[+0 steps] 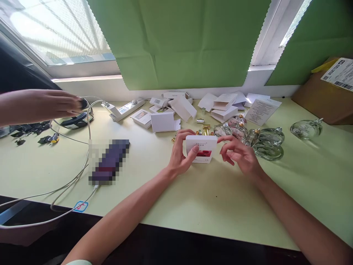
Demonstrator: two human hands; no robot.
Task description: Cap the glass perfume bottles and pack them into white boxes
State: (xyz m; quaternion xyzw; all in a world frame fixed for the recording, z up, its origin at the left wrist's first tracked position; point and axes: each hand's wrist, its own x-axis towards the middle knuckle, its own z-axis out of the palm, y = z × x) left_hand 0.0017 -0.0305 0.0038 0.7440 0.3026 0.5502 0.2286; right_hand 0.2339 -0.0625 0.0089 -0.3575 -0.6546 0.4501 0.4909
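My left hand [183,154] grips a small white carton [204,152] with a red picture on its front, thumb across the face and fingers behind its left side. The carton stands upright on the pale table. At its right side, my right hand [239,152] has bent, spread fingers with nothing in them; the index finger is at or very near the carton's upper right edge. Clear glass bottles [268,149] cluster just beyond my right hand. Behind the carton lie small gold and silver metal caps [206,129], partly hidden by it.
White cartons [162,122] and folded card pieces [224,101] lie along the back. One glass bottle [306,129] sits apart at right, near a brown cardboard box [325,94]. Leftward are a power strip [127,109], cables, a blurred phone [110,162] and another person's hand [41,106] over black parts.
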